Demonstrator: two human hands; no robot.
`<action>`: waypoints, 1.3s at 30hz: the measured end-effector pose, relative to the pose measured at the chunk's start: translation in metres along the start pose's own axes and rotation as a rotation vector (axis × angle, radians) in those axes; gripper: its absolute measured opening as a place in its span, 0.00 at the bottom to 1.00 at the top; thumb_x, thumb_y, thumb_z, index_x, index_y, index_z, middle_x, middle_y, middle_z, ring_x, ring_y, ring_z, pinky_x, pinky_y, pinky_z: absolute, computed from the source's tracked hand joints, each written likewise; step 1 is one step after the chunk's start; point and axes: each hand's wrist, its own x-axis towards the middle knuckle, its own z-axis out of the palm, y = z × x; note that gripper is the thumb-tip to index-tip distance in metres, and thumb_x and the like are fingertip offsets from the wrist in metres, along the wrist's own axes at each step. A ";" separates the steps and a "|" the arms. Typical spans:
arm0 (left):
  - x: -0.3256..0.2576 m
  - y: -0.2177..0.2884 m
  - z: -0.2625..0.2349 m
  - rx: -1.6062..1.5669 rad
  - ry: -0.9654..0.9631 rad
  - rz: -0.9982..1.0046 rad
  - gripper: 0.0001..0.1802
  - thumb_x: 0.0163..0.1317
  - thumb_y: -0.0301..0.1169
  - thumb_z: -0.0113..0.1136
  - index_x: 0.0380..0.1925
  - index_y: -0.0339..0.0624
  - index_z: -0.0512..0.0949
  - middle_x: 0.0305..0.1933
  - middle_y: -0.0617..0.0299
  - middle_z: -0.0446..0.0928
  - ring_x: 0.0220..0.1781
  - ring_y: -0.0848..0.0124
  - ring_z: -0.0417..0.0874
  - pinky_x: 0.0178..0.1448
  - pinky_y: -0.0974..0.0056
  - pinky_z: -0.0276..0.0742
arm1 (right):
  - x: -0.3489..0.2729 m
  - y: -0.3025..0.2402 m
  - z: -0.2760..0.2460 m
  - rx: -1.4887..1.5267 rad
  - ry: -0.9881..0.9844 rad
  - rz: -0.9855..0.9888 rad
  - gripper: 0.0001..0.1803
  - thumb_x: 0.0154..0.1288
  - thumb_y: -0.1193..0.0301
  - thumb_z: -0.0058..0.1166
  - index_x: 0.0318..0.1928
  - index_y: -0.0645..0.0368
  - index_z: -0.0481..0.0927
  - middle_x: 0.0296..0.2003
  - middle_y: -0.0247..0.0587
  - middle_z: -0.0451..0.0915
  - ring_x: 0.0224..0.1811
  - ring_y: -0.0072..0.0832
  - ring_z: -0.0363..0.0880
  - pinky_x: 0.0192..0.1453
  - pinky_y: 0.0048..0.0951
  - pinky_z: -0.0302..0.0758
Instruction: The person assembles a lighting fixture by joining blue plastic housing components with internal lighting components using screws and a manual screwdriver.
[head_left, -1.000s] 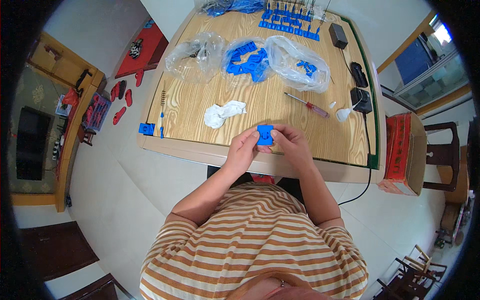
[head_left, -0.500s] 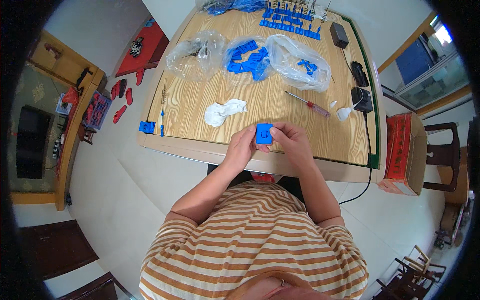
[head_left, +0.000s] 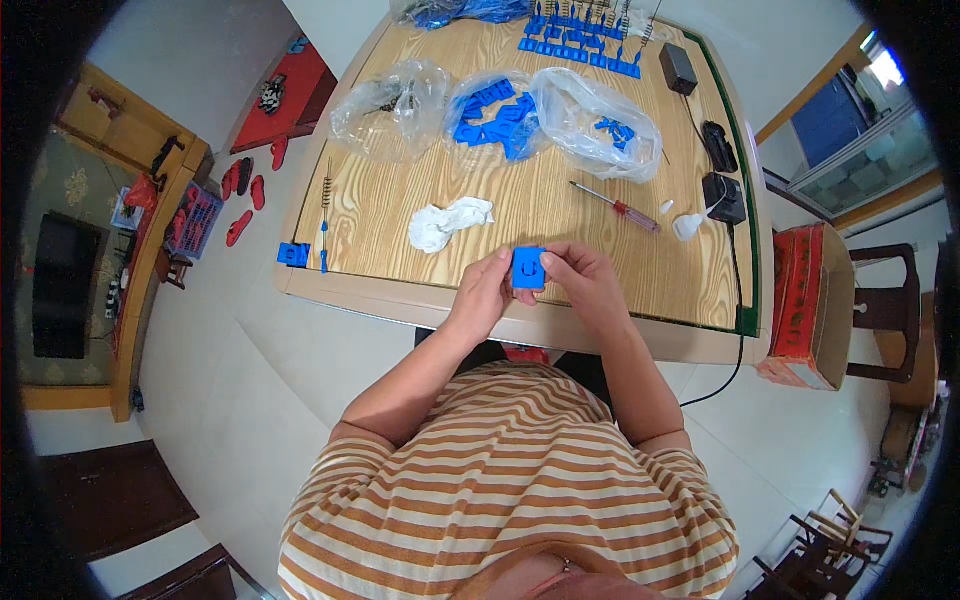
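Note:
A small blue rectangular plastic piece (head_left: 528, 269) with a curved mark on its face is held upright between my hands, over the table's near edge. My left hand (head_left: 486, 290) grips its left side, and my right hand (head_left: 584, 282) pinches its right side with the thumb on the face. Beyond them lies a crumpled white tissue (head_left: 450, 224). To the left, another blue block (head_left: 293, 255) rests by the table corner, beside a thin rod with a spring and blue parts (head_left: 325, 225). A screwdriver (head_left: 617, 207) with a red handle lies to the right.
Three clear plastic bags stand farther back: one with dark small parts (head_left: 390, 110), one with blue blocks (head_left: 495, 122), one with small blue pieces (head_left: 600, 125). Rows of blue pieces with springs (head_left: 580, 45) fill the far edge. Black adapters (head_left: 724, 198) and a cable sit at right.

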 end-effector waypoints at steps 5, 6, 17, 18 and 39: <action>0.001 0.002 0.002 -0.027 0.004 -0.015 0.28 0.72 0.45 0.33 0.45 0.28 0.73 0.34 0.51 0.78 0.31 0.67 0.78 0.39 0.65 0.75 | 0.002 -0.001 -0.002 0.010 -0.035 -0.008 0.09 0.65 0.71 0.51 0.40 0.64 0.77 0.30 0.32 0.79 0.32 0.18 0.73 0.39 0.23 0.70; 0.001 0.003 0.003 -0.024 0.006 -0.015 0.28 0.72 0.45 0.34 0.45 0.28 0.73 0.34 0.52 0.78 0.31 0.68 0.78 0.39 0.66 0.74 | 0.002 0.001 -0.003 0.010 -0.035 -0.008 0.09 0.65 0.71 0.51 0.40 0.64 0.77 0.30 0.32 0.79 0.32 0.18 0.73 0.39 0.23 0.70; -0.001 -0.013 0.002 0.183 0.038 0.070 0.21 0.72 0.40 0.40 0.49 0.34 0.73 0.28 0.64 0.75 0.25 0.81 0.70 0.29 0.76 0.67 | -0.002 0.014 0.009 -0.047 0.053 -0.080 0.09 0.65 0.71 0.51 0.39 0.65 0.79 0.28 0.32 0.79 0.29 0.16 0.74 0.36 0.20 0.71; -0.001 -0.014 0.004 0.211 0.062 0.091 0.21 0.72 0.40 0.40 0.49 0.34 0.73 0.27 0.65 0.74 0.23 0.81 0.69 0.28 0.76 0.66 | -0.002 0.015 0.008 -0.048 0.055 -0.080 0.09 0.65 0.71 0.51 0.39 0.65 0.79 0.28 0.32 0.79 0.29 0.16 0.74 0.36 0.20 0.71; -0.001 -0.020 0.005 0.214 0.119 0.025 0.20 0.73 0.39 0.38 0.46 0.34 0.73 0.27 0.65 0.72 0.24 0.80 0.66 0.29 0.75 0.64 | -0.001 0.026 0.009 -0.188 0.136 -0.133 0.07 0.64 0.73 0.53 0.36 0.64 0.79 0.28 0.29 0.78 0.30 0.14 0.73 0.37 0.18 0.70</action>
